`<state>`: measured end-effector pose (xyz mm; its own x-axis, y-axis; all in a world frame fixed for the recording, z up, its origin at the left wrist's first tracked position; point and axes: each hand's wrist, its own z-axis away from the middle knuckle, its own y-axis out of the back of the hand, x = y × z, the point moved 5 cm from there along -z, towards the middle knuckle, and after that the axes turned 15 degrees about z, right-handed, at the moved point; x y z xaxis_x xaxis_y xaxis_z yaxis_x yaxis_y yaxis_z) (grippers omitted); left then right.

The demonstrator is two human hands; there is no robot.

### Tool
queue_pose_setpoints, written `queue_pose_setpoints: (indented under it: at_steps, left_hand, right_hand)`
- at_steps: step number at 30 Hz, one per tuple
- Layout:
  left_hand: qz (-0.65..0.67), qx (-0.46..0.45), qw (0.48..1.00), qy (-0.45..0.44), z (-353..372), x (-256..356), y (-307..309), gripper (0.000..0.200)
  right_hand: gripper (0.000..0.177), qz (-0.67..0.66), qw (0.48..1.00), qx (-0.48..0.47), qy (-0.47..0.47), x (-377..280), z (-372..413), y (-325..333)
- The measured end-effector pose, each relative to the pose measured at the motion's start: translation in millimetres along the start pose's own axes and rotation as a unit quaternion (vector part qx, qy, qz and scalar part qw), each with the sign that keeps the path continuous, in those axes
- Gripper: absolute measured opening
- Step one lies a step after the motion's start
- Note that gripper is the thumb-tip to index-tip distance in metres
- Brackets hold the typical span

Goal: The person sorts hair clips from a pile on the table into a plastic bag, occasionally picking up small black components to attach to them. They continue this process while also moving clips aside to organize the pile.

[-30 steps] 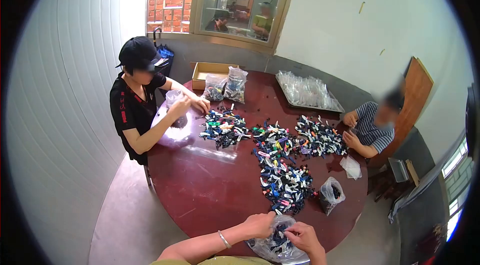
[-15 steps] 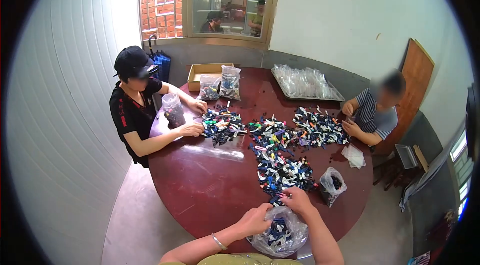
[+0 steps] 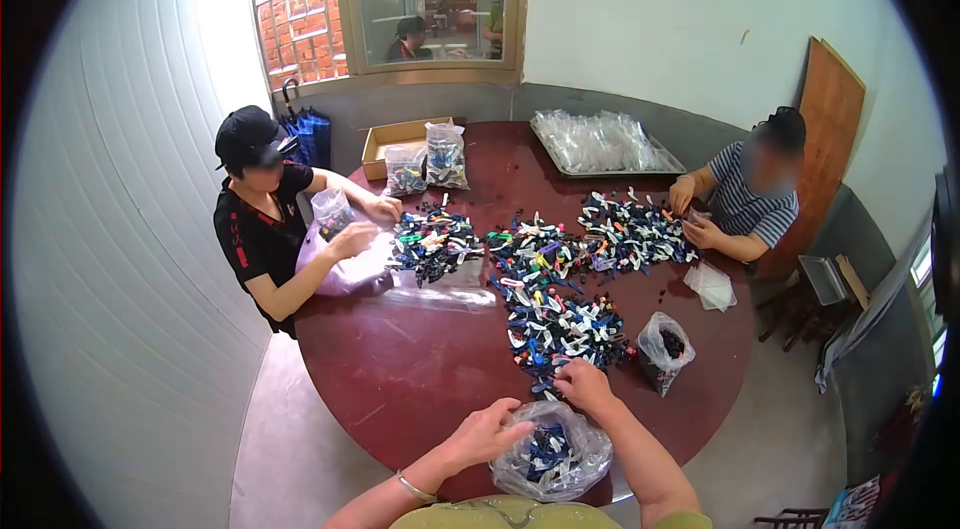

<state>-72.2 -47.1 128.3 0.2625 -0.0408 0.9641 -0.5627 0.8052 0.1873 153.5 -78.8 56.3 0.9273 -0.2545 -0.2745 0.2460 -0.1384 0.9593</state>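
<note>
On the near edge of the round table, a clear plastic bag [image 3: 592, 469] stands with its mouth wide, partly filled with small dark blue, black and white plastic pieces [image 3: 548, 451]. My left hand [image 3: 484, 435] is at the bag's left rim, thumb and fingers apart. Beyond the bag, my right hand [image 3: 585, 387] reaches to the near end of a heap of small long plastic pieces [image 3: 565, 324], mostly black, white and blue with some bright ones. Its fingers are drawn together at the heap; what they hold is too small to make out.
A bag of dark pieces [image 3: 665, 354] stands to the right, near flat clear sheets [image 3: 710, 286]. Co-workers sit at left [image 3: 265, 219] and right [image 3: 755, 189], hands at their own heaps. Behind are filled bags [image 3: 446, 157], a cardboard box [image 3: 375, 151] and a tray of clear packets [image 3: 605, 144].
My right hand has moved a little forward from the bag toward the heap. My left hand has shifted slightly left, its fingers loosening at the rim. The camera view has shifted slightly.
</note>
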Motion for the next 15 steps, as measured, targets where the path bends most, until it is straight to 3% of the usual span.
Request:
queue_pose_setpoints:
  at_steps: [7, 8, 12, 15]
  left_hand:
    - [-0.012, -0.003, 1.000, 0.006, -16.0, -4.7, 1.7, 0.045]
    - [-0.021, -0.010, 1.000, 0.001, -16.3, -2.2, -0.9, 0.042]
    - [-0.011, -0.011, 1.000, -0.008, -29.8, -11.8, -6.2, 0.043]
    - [0.018, -0.019, 1.000, -0.015, -38.4, -25.0, -9.1, 0.047]
  right_hand:
    - [0.014, -0.158, 0.982, 0.091, -0.048, 16.2, 8.5, 6.6]
    - [0.014, -0.195, 0.974, 0.078, -0.091, 19.7, 10.6, 3.8]
    - [0.024, -0.241, 0.958, 0.093, -0.124, 33.8, 8.2, -12.2]
    - [0.021, -0.217, 0.960, 0.116, -0.135, 35.1, 8.2, -11.2]
